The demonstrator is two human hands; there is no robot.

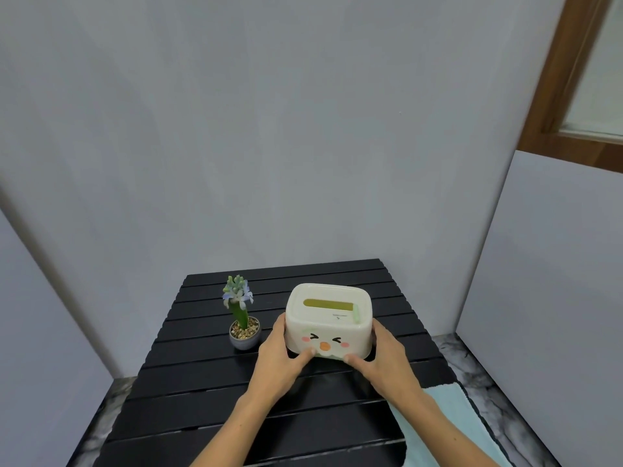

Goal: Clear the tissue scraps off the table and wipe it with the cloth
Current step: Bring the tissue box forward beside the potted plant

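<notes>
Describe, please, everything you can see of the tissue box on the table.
The tissue box is cream, glossy plastic by the look of it, with rounded corners. Its lid has a long slot with no tissue sticking out, and a pale green tab at the right end. The front shows a cartoon face: squinting eyes, pink cheeks, an orange beak. It sits upright on the black slatted table, right of a small potted plant and apart from it. The left hand and the right hand grip its sides, thumbs on the front.
</notes>
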